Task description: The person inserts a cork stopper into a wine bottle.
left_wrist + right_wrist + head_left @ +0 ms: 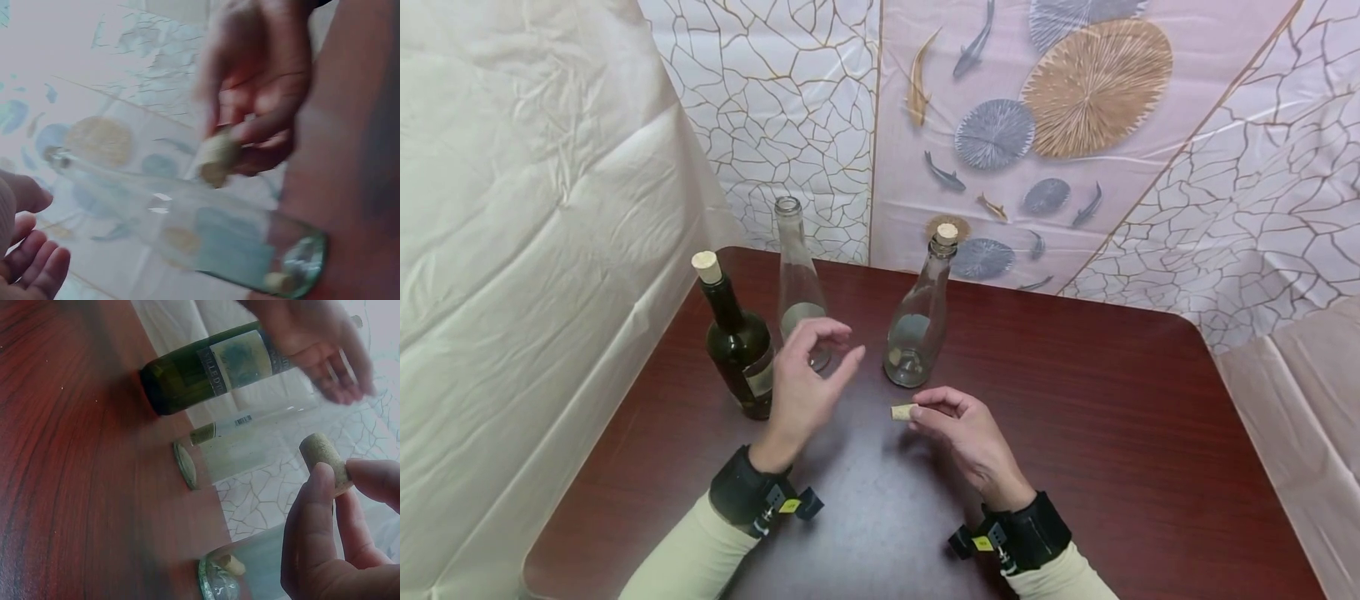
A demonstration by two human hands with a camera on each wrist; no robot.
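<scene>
A small cork (903,412) is pinched between the thumb and fingers of my right hand (966,437), low over the table's middle. My left hand (805,383) hovers in front of the middle-left clear bottle (797,279), its fingers loosely curved around nothing. That bottle's mouth has no cork. Close beyond my right hand stands another clear bottle (921,321) with a cork (947,233) in its mouth. A second cork (234,564) appears at that bottle's base in the right wrist view. A dark green bottle (737,342), topped by a cork (706,267), stands left of my left hand.
The bottles stand upright on a dark red wooden table (1097,433). A patterned cloth (955,183) hangs behind its back edge, and a pale cloth (550,250) hangs along the left. Each wrist wears a black strap with a small camera.
</scene>
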